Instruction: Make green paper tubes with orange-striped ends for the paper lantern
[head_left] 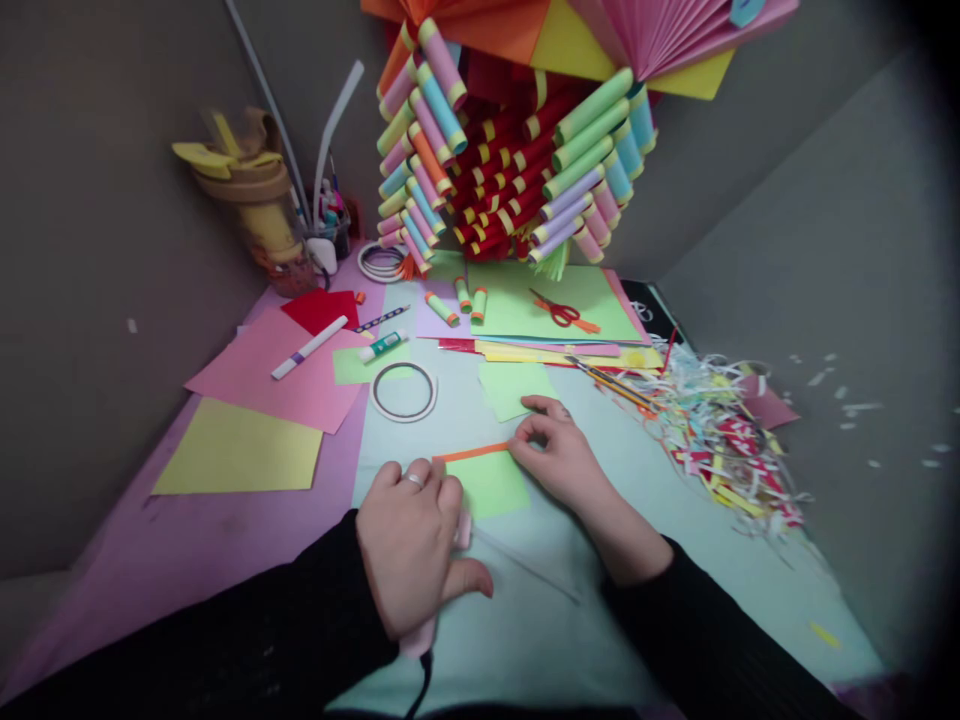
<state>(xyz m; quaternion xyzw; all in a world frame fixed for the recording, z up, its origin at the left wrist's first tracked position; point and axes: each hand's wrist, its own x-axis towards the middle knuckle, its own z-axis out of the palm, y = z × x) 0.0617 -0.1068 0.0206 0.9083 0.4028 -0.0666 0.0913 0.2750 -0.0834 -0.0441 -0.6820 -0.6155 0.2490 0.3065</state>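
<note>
Green paper square (489, 484) lies flat on the pale mint sheet (540, 620) at the near side, between both hands. An orange strip (474, 452) runs along its far edge, so that much looks done. The matte square is not rolled, unlike the banded tubes (465, 300) lying farther off. The right hand (562, 460) pinches the strip's right end. The left hand (411, 545) sits curled at the square's left edge over something pink (420, 635); whether it grips it, I can't tell.

A paper-craft corner: coloured sheets (238, 447), scissors (564, 314), paper scraps (720, 430) cover the desk.
</note>
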